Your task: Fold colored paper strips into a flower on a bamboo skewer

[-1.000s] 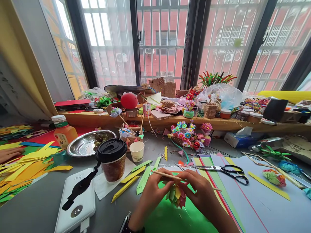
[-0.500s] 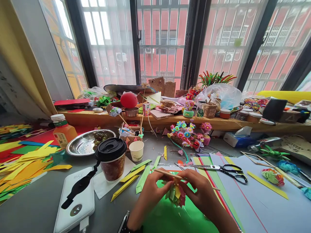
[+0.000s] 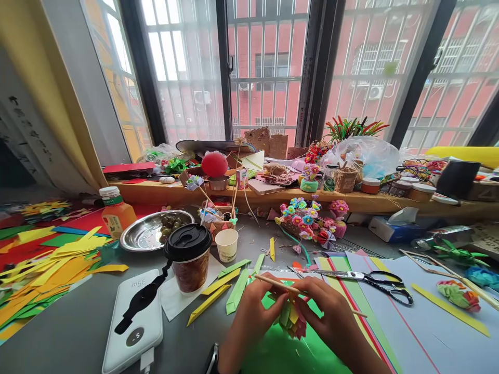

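My left hand (image 3: 260,310) is closed, its thumb and fingers pinching the base of a folded paper flower (image 3: 293,321). The flower hangs head-down, with green, yellow and pink petals. My right hand (image 3: 331,307) is closed at the flower's other side, fingertips close to those of the left. A thin wooden stick (image 3: 277,283) runs crosswise over the flower's base and passes through the right hand, its far end poking out beyond. The exact contact of the fingertips is hidden. Below the hands lies a green sheet (image 3: 265,353).
Black-handled scissors (image 3: 384,283) lie on paper sheets at right, near another paper flower (image 3: 459,296). Folded strips (image 3: 210,301) lie left of the hands. A lidded coffee cup (image 3: 191,267), paper cup (image 3: 226,245), white power bank (image 3: 134,317) and metal plate (image 3: 134,239) stand farther left.
The whole view has swung slightly left, so everything sits farther right in the picture. Both hands keep their hold on the flower and stick, with little visible change in the fingers.
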A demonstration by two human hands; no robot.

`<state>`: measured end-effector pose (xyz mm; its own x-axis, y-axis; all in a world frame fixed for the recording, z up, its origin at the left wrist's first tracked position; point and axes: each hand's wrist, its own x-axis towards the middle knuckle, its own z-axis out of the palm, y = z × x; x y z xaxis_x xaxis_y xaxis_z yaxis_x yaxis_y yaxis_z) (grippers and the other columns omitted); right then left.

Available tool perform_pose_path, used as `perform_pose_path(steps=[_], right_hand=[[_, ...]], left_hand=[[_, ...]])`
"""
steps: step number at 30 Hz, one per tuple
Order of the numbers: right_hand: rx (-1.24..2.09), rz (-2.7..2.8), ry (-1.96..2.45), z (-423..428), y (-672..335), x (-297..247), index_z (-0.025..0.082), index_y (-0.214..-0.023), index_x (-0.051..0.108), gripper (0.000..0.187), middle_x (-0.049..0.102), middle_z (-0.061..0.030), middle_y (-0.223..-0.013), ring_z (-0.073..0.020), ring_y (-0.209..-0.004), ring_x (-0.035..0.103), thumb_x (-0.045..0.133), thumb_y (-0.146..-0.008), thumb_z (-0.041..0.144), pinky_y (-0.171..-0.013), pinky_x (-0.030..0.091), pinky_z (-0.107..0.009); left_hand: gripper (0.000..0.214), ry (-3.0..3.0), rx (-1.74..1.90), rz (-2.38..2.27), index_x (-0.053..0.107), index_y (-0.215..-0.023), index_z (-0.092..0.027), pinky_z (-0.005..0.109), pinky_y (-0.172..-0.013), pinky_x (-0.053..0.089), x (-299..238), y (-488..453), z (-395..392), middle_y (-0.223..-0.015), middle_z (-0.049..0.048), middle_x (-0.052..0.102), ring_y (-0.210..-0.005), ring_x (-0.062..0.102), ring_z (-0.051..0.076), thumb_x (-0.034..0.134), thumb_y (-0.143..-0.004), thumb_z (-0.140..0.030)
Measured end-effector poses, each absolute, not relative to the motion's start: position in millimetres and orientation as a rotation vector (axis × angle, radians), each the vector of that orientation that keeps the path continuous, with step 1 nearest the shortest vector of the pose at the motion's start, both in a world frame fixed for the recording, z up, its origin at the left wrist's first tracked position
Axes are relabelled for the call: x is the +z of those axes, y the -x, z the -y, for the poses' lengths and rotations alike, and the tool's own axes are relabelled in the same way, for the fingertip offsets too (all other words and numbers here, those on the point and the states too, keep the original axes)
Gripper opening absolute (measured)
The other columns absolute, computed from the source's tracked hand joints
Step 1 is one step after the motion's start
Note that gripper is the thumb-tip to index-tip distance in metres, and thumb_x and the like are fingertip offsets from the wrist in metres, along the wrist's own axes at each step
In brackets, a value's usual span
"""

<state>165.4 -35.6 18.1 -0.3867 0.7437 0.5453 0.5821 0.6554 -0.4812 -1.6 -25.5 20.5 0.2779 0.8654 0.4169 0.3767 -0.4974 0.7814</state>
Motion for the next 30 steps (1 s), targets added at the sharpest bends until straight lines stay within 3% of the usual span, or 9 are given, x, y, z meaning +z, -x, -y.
perform_pose_path(steps=[12, 24, 30], right_hand=[[0.005, 2.121, 0.959, 36.7, -163.4, 18.2, 0.022, -0.079, 0.058, 0.015, 0.062, -0.0015, -0.07, -0.015, -0.064, 0.057, 0.045, -0.084, 0.016, -0.054, 0.044, -0.023], [-0.252, 2.209, 0.925, 37.2, -161.7, 16.1, 0.02, -0.085, 0.061, 0.02, 0.065, -0.0035, -0.071, -0.0158, -0.066, 0.059, 0.041, -0.087, 0.015, -0.059, 0.045, -0.025], [-0.141, 2.144, 0.999, 36.1, -163.0, 17.3, 0.021, -0.087, 0.059, 0.018, 0.064, -0.0038, -0.075, -0.0158, -0.067, 0.059, 0.042, -0.085, 0.016, -0.056, 0.046, -0.024]], left_hand=[[0.012, -1.951, 1.157, -1.121, 0.059, -0.068, -0.016, 0.024, -0.062, 0.042, 22.2, 4.2, 25.3, -0.069, 0.002, 0.06, -0.067, 0.055, 0.015, 0.055, -0.076, -0.024], [0.006, -1.977, 1.17, -1.141, 0.058, -0.07, -0.017, 0.024, -0.063, 0.042, 17.8, 2.8, 23.9, -0.071, 0.0016, 0.062, -0.067, 0.056, 0.014, 0.055, -0.075, -0.018], [0.009, -1.893, 1.121, -1.119, 0.06, -0.074, -0.017, 0.024, -0.064, 0.043, 20.6, 3.4, 24.9, -0.073, 0.0021, 0.063, -0.07, 0.057, 0.015, 0.057, -0.075, -0.025]])
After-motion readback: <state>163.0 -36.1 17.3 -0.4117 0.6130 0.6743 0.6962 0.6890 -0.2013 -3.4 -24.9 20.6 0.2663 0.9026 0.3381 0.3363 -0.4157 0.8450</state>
